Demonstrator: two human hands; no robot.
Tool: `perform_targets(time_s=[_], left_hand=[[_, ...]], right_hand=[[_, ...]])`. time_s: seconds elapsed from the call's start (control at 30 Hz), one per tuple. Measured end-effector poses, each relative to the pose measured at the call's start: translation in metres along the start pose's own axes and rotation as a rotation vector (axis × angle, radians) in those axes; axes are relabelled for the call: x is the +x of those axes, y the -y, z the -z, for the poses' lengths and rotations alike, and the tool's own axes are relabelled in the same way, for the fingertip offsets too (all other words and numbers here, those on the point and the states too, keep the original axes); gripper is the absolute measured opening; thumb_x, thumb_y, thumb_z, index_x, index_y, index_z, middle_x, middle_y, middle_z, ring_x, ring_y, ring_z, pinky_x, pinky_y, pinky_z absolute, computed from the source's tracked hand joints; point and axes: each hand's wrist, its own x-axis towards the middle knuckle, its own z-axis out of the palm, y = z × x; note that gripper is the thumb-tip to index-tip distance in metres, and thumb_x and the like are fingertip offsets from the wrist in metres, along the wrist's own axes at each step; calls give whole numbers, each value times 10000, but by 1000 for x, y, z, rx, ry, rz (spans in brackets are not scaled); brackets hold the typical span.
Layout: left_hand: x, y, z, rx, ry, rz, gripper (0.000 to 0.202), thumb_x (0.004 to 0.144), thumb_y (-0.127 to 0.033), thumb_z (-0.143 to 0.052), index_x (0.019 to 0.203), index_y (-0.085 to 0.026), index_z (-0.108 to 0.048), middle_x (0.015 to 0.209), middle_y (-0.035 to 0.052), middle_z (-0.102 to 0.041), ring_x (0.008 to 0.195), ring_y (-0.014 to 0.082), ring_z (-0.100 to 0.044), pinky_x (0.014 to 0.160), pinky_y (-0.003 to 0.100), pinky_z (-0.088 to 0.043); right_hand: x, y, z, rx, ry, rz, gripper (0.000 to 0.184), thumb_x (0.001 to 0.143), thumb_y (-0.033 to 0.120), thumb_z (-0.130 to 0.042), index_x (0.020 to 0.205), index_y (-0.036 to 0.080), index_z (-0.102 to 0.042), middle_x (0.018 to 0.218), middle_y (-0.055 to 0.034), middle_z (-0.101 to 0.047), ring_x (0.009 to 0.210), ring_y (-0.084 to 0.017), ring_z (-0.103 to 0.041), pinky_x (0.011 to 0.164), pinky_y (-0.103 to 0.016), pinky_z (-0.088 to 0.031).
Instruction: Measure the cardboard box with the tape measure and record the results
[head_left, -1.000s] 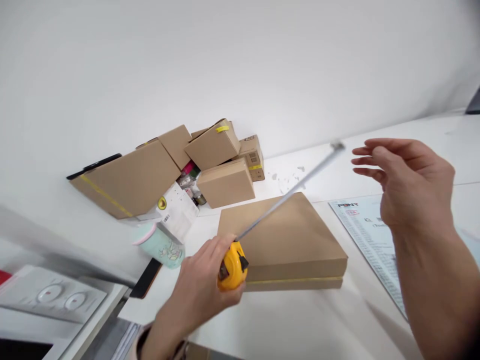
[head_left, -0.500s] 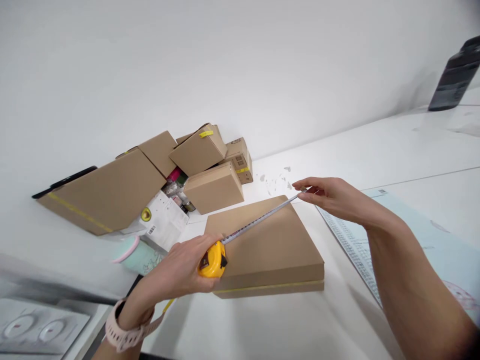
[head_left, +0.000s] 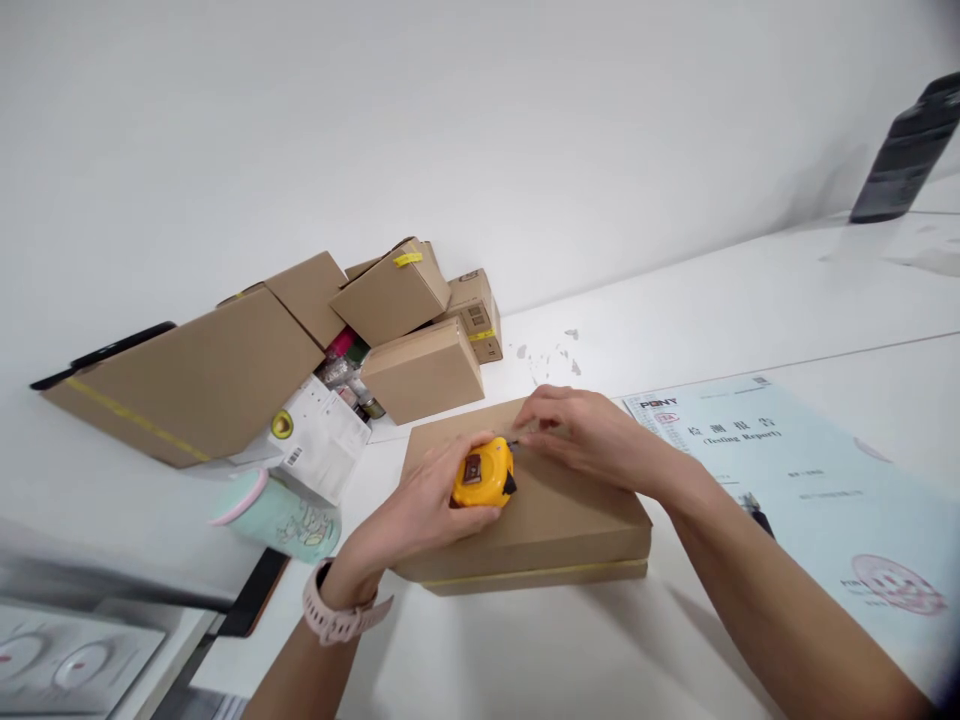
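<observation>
Tape measure handled above a box. The left hand [head_left: 424, 500], fingers wrapped around the yellow tape measure [head_left: 486, 476], holds it over the top of the flat cardboard box [head_left: 581, 500] on the counter [head_left: 525, 650] (contact between the two cannot be judged). The right hand [head_left: 585, 430] meets the tape's mouth; whether its curled fingers pinch the end is hidden. The step appears to be securing that end; drawing it out would call for a firm pinch and a steady case.
</observation>
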Motion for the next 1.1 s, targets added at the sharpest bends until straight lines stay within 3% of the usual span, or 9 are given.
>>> perform_targets(time_s=[0.1, 0.2, 0.37, 0.57, 0.7, 0.8, 0.93, 1.03, 1.1], left_hand=[[2, 16, -18, -34, -122, -92, 633, 910, -347, -632, 1490, -249, -396, 1537, 116, -510, 1381, 297, -504, 1156, 506, -404], [-1, 24, -31, 86, -304, -187, 633, 948, -328, -622, 1518, -228, -366, 1578, 150, -469, 1437, 314, -462, 1162, 540, -402], [-20, -14, -64, 272, -753, -577, 558, 889, -164, -673, 1417, -148, -494, 1425, 179, -605, 1390, 302, -511, 1163, 530, -411], [-15, -83, -178, 3, -414, -1006, 164, 934, -199, -537, 1038, -128, -642, 986, 86, -746, 960, 200, -682, 939, 335, -555], [4, -108, -225, 136, -166, -1065, 167, 964, -217, -531, 843, -142, -618, 820, 47, -659, 852, 186, -661, 833, 307, -533], [14, -116, -238, 169, -132, -1069, 190, 963, -203, -530, 797, -148, -604, 771, 35, -623, 788, 186, -639, 766, 311, -515], [18, -117, -256, 132, -156, -1001, 181, 956, -244, -530, 841, -139, -622, 806, 58, -654, 833, 211, -661, 818, 337, -531], [13, -113, -265, 147, -211, -862, 344, 986, -378, -521, 1106, -78, -638, 1155, 145, -710, 1160, 282, -642, 1081, 407, -463], [8, -110, -265, 246, -232, -771, 609, 1007, -526, -461, 1344, -26, -547, 1419, 190, -615, 1384, 328, -510, 1178, 434, -382]], right_hand=[[-15, 8, 16, -76, -227, -7, 166, 975, 263, -571, 1056, 226, -711, 1120, -67, -723, 809, -187, -674, 705, -325, -500], [-42, 25, 43, -58, -505, -17, 126, 983, 329, -606, 985, 250, -703, 978, -31, -728, 767, -176, -650, 624, -301, -468], [-90, 8, 78, -143, -663, -232, 278, 929, 466, -685, 768, 244, -639, 667, 17, -616, 565, -134, -519, 560, -305, -388], [-154, -82, 42, -566, 6, -848, 373, 917, 553, -602, 729, 266, -455, 522, 4, -562, 496, -203, -506, 514, -320, -303], [-185, -98, 12, -377, 168, -780, 170, 911, 407, -569, 853, 271, -485, 600, 21, -584, 547, -204, -525, 534, -310, -323], [-202, -98, 18, -19, 92, -760, 117, 917, 374, -528, 928, 268, -576, 572, 43, -525, 532, -184, -495, 541, -313, -365], [-234, -107, 50, 529, -341, -865, 297, 873, 514, -642, 995, 246, -676, 740, -34, -702, 666, -218, -645, 659, -376, -527], [-259, -109, 62, 754, -600, -885, 375, 766, 553, -756, 1028, 290, -699, 964, -80, -794, 921, -298, -739, 872, -448, -573], [-268, -101, 58, 798, -634, -895, 408, 728, 527, -813, 1048, 308, -688, 1030, -82, -801, 1010, -320, -740, 960, -472, -555]])
